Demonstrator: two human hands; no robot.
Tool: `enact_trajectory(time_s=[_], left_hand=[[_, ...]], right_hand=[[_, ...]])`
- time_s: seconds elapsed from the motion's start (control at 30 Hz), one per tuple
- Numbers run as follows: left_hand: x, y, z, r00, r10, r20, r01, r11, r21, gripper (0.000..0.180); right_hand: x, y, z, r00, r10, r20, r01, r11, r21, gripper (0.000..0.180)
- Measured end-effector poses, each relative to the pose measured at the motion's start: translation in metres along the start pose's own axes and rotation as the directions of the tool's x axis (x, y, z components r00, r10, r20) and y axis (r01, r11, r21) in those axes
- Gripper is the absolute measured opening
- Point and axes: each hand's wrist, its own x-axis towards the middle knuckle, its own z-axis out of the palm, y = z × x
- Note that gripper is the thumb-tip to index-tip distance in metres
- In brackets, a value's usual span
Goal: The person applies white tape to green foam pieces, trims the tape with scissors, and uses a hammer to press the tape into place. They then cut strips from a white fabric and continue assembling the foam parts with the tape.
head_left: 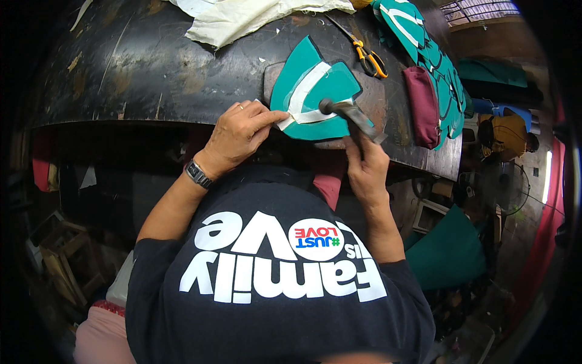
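Note:
A green cut piece of material [306,128] with a black edge and a curved white strip [310,83] lies on a dark slab [374,91] at the table's front. My left hand [241,126], wearing a ring and a watch, grips the left end of the white strip, its index finger stretched over it and its other fingers curled. Closed round a hammer [351,113], my right hand [368,167] is just right of the green piece. The hammer's round face hangs over the strip's lower part; whether it touches cannot be told. Most of the handle is hidden in my hand.
Orange-and-black scissors [367,57] lie beyond the slab. At the right stand stacked green pieces [445,85] beside a maroon pouch [422,108]. Pale cloth [242,21] covers the table's far side. A fan [508,187] and green sheet material [448,252] are off the table's right.

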Motion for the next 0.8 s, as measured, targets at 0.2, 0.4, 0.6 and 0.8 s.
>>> enact_trajectory(time_s=[0.2, 0.4, 0.6, 0.8], left_hand=[[-0.001, -0.001, 0.003, 1.000, -0.020, 0.002, 0.021, 0.999, -0.031, 0.035], [-0.001, -0.005, 0.003, 0.999, -0.033, 0.005, 0.034, 0.997, -0.076, 0.036], [-0.001, -0.004, 0.001, 0.999, -0.042, 0.024, 0.044, 0.994, -0.102, 0.036], [-0.001, -0.002, -0.001, 0.998, -0.050, 0.036, 0.054, 0.992, -0.116, 0.037]], right_hand=[[0.010, 0.027, -0.019, 0.994, 0.059, -0.089, -0.065, 0.995, -0.075, 0.033], [0.018, 0.032, -0.028, 0.983, 0.182, -0.015, -0.179, 0.942, -0.283, 0.040], [0.025, 0.008, -0.005, 0.999, 0.034, -0.031, -0.032, 0.996, 0.079, 0.040], [0.046, 0.004, 0.014, 0.993, -0.050, 0.105, 0.065, 0.988, -0.140, 0.031]])
